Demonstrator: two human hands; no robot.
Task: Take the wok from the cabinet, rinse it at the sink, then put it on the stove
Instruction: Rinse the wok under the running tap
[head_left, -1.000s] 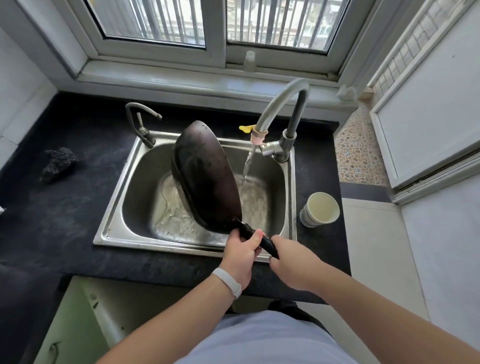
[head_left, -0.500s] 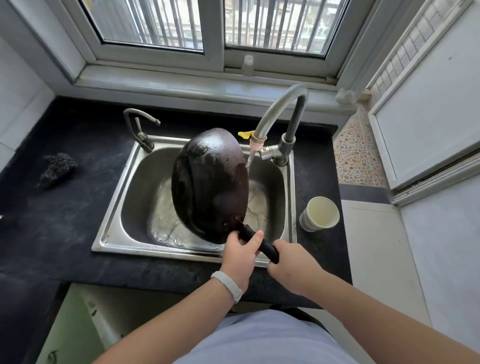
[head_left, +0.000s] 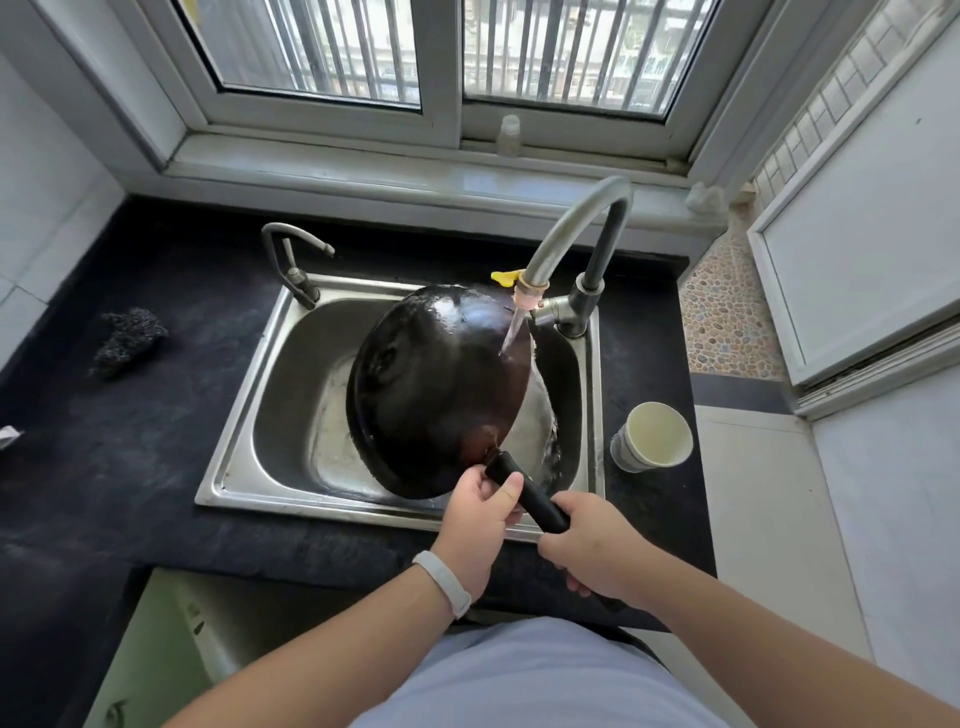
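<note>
Black wok (head_left: 441, 384) held tilted over the steel sink (head_left: 244, 415), underside up, the stream from the tap (head_left: 576, 228) striking its far rim. Left hand (head_left: 480, 512) and right hand (head_left: 587, 545) both clamp the handle (head_left: 530, 499). Risks, as judged: wet handle twisting in the grip; runoff splashing toward the paper cup (head_left: 652, 436) at the worktop's right edge.

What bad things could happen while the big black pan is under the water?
The wok is tilted on edge over the sink, so the stream from the faucet could splash onto the counter or the person. It hangs only from its handle, gripped by both hands; wet fingers might slip. Swinging it right could knock over the cup.
</note>
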